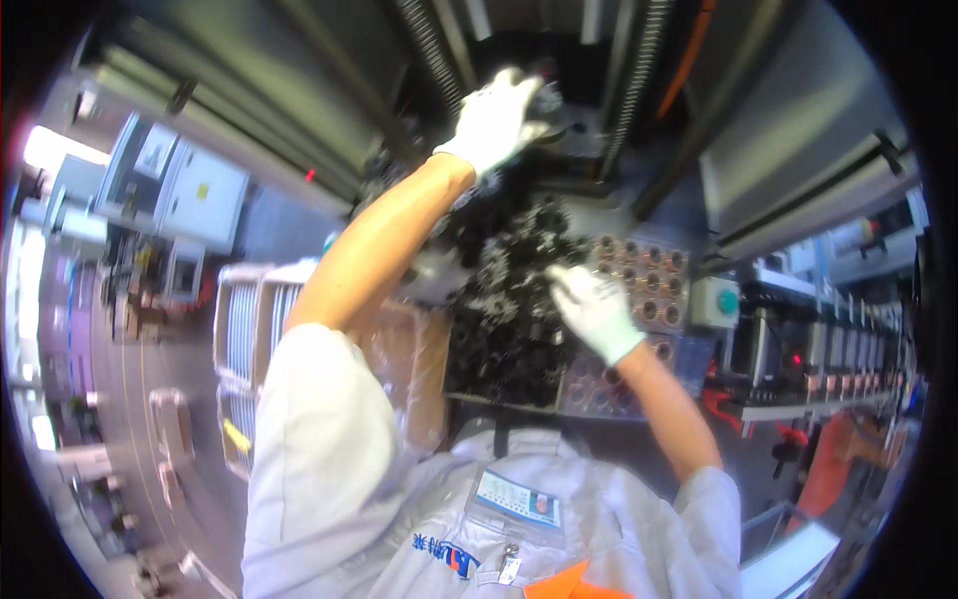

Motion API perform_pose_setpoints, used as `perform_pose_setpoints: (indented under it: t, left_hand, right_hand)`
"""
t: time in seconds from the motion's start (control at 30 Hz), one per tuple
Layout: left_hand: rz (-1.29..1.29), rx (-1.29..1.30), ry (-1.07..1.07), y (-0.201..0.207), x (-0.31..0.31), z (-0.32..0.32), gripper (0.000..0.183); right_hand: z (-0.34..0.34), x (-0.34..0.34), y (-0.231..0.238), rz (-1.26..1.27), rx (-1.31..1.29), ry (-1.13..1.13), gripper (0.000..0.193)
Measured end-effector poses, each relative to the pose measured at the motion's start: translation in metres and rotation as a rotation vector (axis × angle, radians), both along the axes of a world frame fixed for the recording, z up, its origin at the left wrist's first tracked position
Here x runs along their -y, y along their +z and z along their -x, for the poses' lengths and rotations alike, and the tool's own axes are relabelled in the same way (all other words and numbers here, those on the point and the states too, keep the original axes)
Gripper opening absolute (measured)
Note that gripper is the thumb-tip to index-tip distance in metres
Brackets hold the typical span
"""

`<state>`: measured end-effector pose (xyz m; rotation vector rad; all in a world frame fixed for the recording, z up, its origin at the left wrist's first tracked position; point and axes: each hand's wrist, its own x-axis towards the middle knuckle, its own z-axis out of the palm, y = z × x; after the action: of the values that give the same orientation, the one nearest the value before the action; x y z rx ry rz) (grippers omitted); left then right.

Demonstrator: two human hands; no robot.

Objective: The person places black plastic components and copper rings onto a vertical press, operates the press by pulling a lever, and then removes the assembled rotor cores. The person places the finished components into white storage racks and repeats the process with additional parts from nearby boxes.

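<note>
My left hand, in a white glove, reaches forward into the machine bay. Its fingers and thumb curve around a silver toothed metal part at the fixture; blur hides the exact contact. My right hand, also gloved in white, is over the right side of a heap of dark and silver toothed metal parts. Its fingers stretch toward the heap, apart from each other, and no held part shows in them.
Right of the heap lies a tray of copper-coloured ring parts. Beyond it is a box with a green button. Ribbed hoses and metal panels flank the bay. Cardboard and a divided crate stand left.
</note>
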<state>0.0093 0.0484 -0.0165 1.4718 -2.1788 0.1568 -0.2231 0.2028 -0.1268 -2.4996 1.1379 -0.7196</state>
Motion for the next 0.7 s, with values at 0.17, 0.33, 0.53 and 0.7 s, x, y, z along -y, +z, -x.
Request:
perform_pose_setpoints:
  t: [0.17,0.33,0.53,0.7]
  left_hand:
    - [-0.402,-0.256,0.3,0.041,-0.142,-0.091,0.026]
    - [-0.912,-0.059,0.67,-0.126,-0.325,-0.212,0.047]
    - [-0.828,-0.149,1.051,-0.219,-0.337,-0.189,0.077]
    - [-0.86,-0.47,0.84,-0.236,-0.339,-0.163,0.036]
  right_hand:
    - [0.014,0.0,0.03,-0.326,0.254,-0.085,0.022]
    - [0.004,0.0,0.036,-0.732,0.432,-0.071,0.023]
    - [-0.028,-0.016,0.046,-0.681,0.324,0.036,0.022]
    - [-0.042,-0.029,0.055,-0.547,0.308,0.128,0.021]
